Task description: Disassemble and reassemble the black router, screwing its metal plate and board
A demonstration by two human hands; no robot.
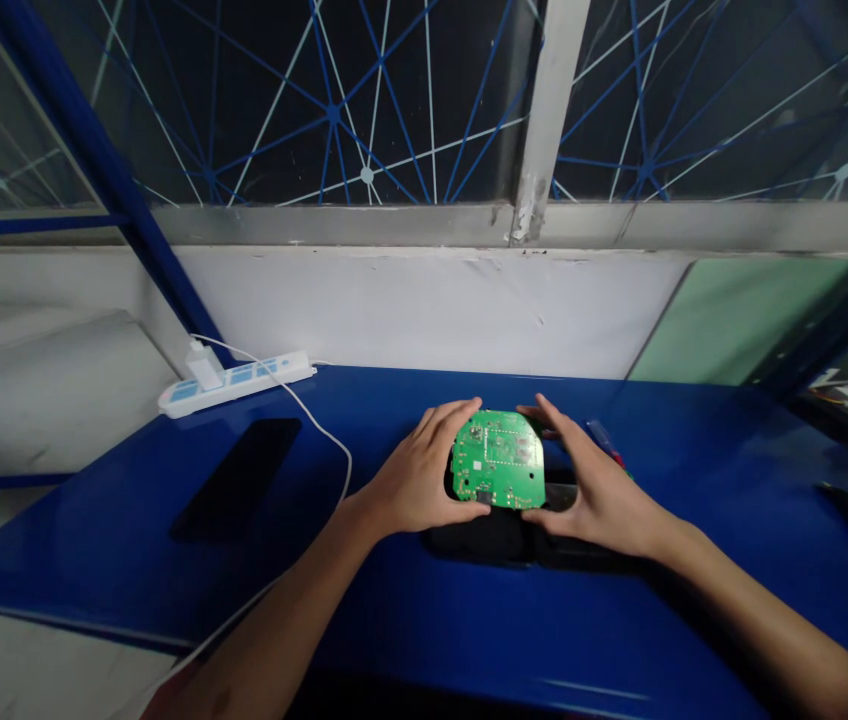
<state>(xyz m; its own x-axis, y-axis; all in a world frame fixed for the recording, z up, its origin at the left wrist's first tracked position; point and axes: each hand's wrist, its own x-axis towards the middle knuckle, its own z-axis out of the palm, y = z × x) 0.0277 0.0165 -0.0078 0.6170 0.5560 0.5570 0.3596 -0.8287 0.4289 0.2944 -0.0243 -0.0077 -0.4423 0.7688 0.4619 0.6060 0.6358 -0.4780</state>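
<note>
A round green circuit board (499,460) is held between both my hands above a black housing (499,540) that lies on the blue table (394,620). My left hand (416,475) grips the board's left edge with thumb below and fingers curled over the top. My right hand (593,480) clasps the right edge the same way. The board's component side faces me. Part of the black housing is hidden under my hands.
A black phone (240,475) lies flat to the left. A white power strip (233,382) with a plugged charger sits at the table's back left, its white cable (319,430) trailing toward me. A red and blue tool (608,440) lies behind my right hand. A white wall and window rise behind.
</note>
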